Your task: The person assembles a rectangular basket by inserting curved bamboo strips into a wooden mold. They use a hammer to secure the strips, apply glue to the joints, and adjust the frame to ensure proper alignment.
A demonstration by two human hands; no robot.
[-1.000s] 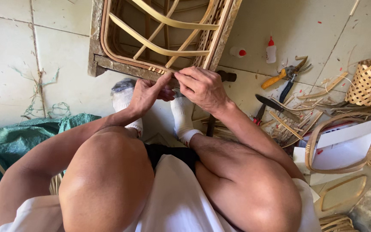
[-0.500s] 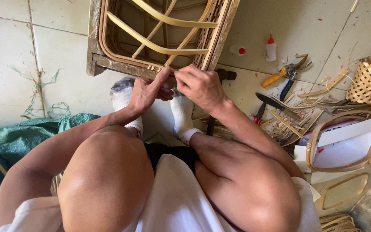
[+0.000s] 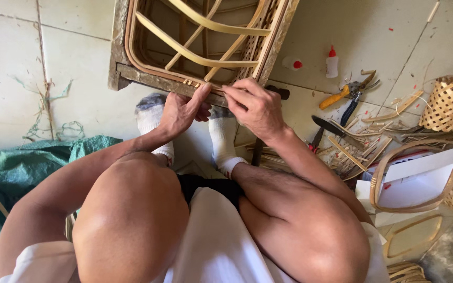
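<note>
A wooden frame point(image 3: 148, 78) lined with a bent cane hoop and curved cane slats point(image 3: 195, 55) lies on the tiled floor in front of my socked feet. My left hand point(image 3: 180, 111) grips the frame's near rail, its forefinger stretched up along the edge. My right hand point(image 3: 257, 107) is beside it, thumb and forefinger pinched on a thin cane binding at the same rail. The two hands almost touch. The binding itself is mostly hidden under the fingers.
To the right lie a white glue bottle point(image 3: 332, 62), yellow-handled shears point(image 3: 344, 94), a dark knife point(image 3: 325, 126), loose cane strips point(image 3: 363, 147), a woven basket point(image 3: 449, 102) and a white box inside a cane hoop point(image 3: 415, 181). A green tarp point(image 3: 22, 167) is bunched at the left.
Both hands stay at the frame's near rail. The right hand's fingers have drawn slightly apart from the left hand's.
</note>
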